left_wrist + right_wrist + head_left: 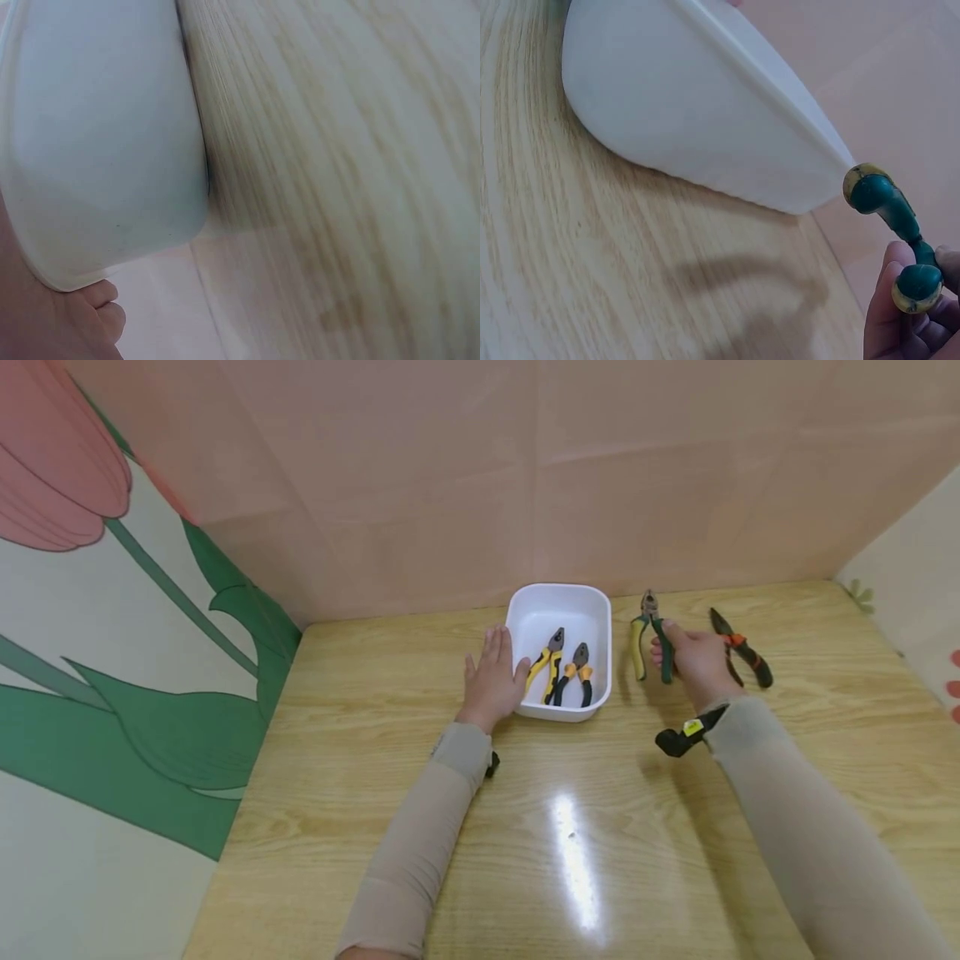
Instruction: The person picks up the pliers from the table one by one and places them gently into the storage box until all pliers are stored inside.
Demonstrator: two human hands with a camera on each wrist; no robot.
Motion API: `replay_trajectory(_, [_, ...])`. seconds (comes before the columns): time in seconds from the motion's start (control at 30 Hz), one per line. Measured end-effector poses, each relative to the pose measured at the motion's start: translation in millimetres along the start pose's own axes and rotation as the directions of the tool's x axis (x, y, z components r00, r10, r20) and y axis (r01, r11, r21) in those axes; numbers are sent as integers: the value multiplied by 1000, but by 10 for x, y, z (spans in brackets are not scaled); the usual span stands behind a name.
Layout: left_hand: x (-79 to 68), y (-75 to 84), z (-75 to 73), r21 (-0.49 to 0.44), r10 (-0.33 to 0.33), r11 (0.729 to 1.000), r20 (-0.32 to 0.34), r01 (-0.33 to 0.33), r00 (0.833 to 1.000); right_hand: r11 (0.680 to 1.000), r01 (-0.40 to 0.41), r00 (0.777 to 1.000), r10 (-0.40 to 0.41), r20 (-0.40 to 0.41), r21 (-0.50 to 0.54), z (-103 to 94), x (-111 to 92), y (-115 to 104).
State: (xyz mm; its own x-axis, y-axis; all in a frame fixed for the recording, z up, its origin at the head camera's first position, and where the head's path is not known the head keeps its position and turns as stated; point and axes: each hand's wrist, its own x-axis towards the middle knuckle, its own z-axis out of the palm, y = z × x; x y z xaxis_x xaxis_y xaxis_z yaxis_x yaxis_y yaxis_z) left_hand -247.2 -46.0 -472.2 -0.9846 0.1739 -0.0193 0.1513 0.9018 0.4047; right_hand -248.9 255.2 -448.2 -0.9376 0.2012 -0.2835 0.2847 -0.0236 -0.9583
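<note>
A white plastic bin (562,713) stands on the table, with two pairs of pliers lying inside: yellow-and-black pliers (555,662) and smaller black-and-orange pliers (577,675). My left hand (491,681) rests along the bin's left side with its fingers straight and its thumb at the rim. To the right of the bin, my right hand (697,662) grips one green handle of green-and-yellow pliers (649,607), jaws pointing away from me. The right wrist view shows these pliers' handle ends (919,281) raised above the table. Black-and-orange long-nose pliers (750,658) lie beyond the right hand, partly behind it.
The wooden table (360,777) meets a pink-covered wall (420,510) right behind the bin. A wall with painted tulips (202,752) borders the left side, and a pale wall (918,577) the right.
</note>
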Motion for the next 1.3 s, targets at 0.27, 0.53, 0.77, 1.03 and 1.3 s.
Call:
replay_trajectory(0.27, [4, -8, 6, -9, 5, 1000, -7, -5, 1000, 1000, 7, 1000, -7, 0, -3, 94, 2, -74])
replay_trajectory(0.53, [-12, -27, -2, -6, 27, 1000, -29, -27, 999, 1000, 25, 1000, -24, 17, -12, 225, -44, -149])
replay_trajectory(0.77, [-5, -10, -12, -1, 18, 1000, -19, -18, 1000, 996, 42, 998, -45, 38, 78, 328, -54, -182])
replay_trajectory(1.03, [-11, -21, -6, -1, 18, 1000, -22, -18, 1000, 997, 51, 998, -52, 18, 62, 503, -92, -247])
replay_trajectory(1.3, [-10, -10, -19, -2, 20, 1000, -19, -20, 1000, 998, 44, 999, -45, 21, 37, 633, -126, -311])
